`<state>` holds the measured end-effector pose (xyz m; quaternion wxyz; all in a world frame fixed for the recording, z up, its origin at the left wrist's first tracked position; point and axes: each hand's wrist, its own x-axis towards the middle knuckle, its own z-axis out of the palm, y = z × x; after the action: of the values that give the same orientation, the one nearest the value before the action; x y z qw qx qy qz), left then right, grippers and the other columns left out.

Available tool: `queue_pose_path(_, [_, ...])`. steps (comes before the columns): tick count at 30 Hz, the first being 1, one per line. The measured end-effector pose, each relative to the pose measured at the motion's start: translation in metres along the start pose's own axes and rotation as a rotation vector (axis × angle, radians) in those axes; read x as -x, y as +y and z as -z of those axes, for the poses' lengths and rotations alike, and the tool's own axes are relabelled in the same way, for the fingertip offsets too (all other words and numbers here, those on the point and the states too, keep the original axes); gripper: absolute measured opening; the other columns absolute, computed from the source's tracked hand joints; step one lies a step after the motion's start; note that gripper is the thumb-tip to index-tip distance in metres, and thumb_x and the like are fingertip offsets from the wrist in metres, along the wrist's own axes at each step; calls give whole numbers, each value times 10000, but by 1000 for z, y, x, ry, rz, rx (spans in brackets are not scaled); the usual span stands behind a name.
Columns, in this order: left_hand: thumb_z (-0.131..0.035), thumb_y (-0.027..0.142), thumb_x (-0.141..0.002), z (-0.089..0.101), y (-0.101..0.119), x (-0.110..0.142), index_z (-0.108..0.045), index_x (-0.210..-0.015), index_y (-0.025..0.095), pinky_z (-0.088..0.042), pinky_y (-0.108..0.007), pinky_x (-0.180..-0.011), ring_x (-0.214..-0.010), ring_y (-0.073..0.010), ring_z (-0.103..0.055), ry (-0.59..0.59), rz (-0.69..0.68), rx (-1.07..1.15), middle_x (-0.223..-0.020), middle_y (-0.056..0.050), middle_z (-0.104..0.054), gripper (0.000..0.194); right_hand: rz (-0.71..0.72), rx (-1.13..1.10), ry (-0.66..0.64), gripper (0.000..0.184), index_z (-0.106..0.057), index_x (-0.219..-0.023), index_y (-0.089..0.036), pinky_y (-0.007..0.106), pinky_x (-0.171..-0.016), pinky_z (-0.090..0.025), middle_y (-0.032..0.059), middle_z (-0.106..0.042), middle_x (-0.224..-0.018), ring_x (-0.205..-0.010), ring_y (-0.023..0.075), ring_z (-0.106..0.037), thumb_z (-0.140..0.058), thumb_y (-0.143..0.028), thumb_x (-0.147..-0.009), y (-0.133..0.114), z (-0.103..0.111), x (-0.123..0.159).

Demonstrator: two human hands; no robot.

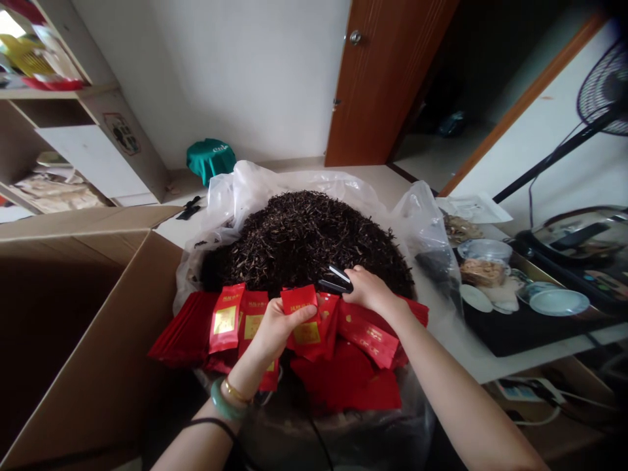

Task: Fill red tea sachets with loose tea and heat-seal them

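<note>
My left hand (pixel 282 327) pinches a small red foil packet (pixel 300 298) with gold print between thumb and fingers. Close to its right, my right hand (pixel 363 286) grips a black two-jawed tool (pixel 336 281) with a pale strip along its upper part; its exact kind is unclear. Behind both hands rises a large heap of dark dried tea leaves (pixel 314 229) in a clear plastic bag (pixel 424 216). More red packets (pixel 226 317) lie along the bag's near side, some fanned and overlapping. A stack of red packets (pixel 181 327) sits at the left.
An open cardboard box (pixel 118 301) stands at the left. At the right, a table (pixel 483 363) carries glass lids and bowls (pixel 559 301) and a dark tray. A fan (pixel 606 91) stands behind it. A green-covered stool (pixel 210 159) and a brown door (pixel 380 85) are farther back.
</note>
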<state>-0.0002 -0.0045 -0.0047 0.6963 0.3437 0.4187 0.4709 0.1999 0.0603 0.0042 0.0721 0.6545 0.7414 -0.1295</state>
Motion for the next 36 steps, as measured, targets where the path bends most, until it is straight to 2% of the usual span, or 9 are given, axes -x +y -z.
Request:
queue_pose_path(5, [-873, 398, -529, 0, 1, 0, -746, -804, 128, -533, -308, -731, -723, -211, -694, 1, 6, -12, -780, -71, -755, 407, -22, -17, 114, 316, -600, -1039, -139, 280, -707, -452, 133, -641, -1048, -880, 238, -651, -633, -213, -733, 20, 15, 2])
queue_pose_path(8, [-870, 409, -528, 1, 2, 0, -747, -792, 124, -531, -295, -722, -711, -201, -687, 2, 3, -39, -778, -73, -755, 407, 33, -205, 201, 292, -623, -1026, -152, 269, -666, -459, 73, -683, -885, -773, 204, -645, -656, -253, -754, 33, 33, 15])
queue_pose_path(11, [-870, 418, -521, 1, 3, 0, -752, -776, 125, -526, -284, -708, -689, -192, -679, 2, -7, -73, -770, -70, -755, 406, 171, -542, 74, 531, -548, -1268, -153, 264, -530, -469, 29, -696, -794, -562, 157, -614, -627, -410, -811, 33, 47, 34])
queue_pose_path(13, [-870, 431, -511, 1, 4, 0, -753, -739, 129, -517, -268, -674, -648, -177, -664, -14, -15, -99, -733, -59, -750, 396, 307, -660, -20, 669, -465, -1376, -157, 271, -522, -493, 41, -718, -865, -542, 153, -622, -637, -455, -803, 24, 52, 46])
queue_pose_path(16, [-869, 430, -510, -1, 6, 1, -755, -710, 135, -509, -263, -651, -629, -175, -650, -88, -39, -168, -692, -47, -741, 374, 543, -637, -27, 639, -513, -1352, -199, 322, -756, -531, 79, -705, -1109, -873, 232, -681, -680, -428, -779, 3, 54, 57])
queue_pose_path(18, [-867, 402, -526, -2, 6, 2, -762, -729, 140, -514, -274, -684, -672, -192, -656, -153, -60, -226, -699, -47, -742, 347, 605, -589, -29, 552, -552, -1313, -206, 340, -849, -506, 87, -690, -1164, -1003, 254, -656, -661, -391, -805, -9, 54, 61])
queue_pose_path(22, [-863, 353, -545, -4, 6, 3, -762, -771, 146, -515, -276, -726, -717, -192, -654, -191, -78, -276, -765, -51, -751, 322, 595, -514, -50, 433, -591, -1267, -207, 320, -841, -500, 80, -709, -1128, -978, 240, -673, -602, -351, -858, -20, 52, 63])
queue_pose_path(26, [-882, 325, -504, -3, 3, 3, -729, -712, 127, -489, -240, -625, -615, -152, -614, -182, -10, -236, -686, -32, -726, 325, 601, -464, 15, 330, -643, -1203, -218, 304, -803, -496, 68, -730, -1076, -933, 233, -688, -551, -311, -900, -25, 47, 62])
queue_pose_path(36, [-861, 270, -514, -3, 2, 2, -727, -769, 116, -495, -249, -652, -634, -148, -621, -231, 54, -245, -719, -37, -726, 327, 583, -441, 107, 311, -670, -1169, -211, 343, -836, -521, 82, -718, -1116, -963, 251, -693, -555, -308, -897, -23, 41, 57])
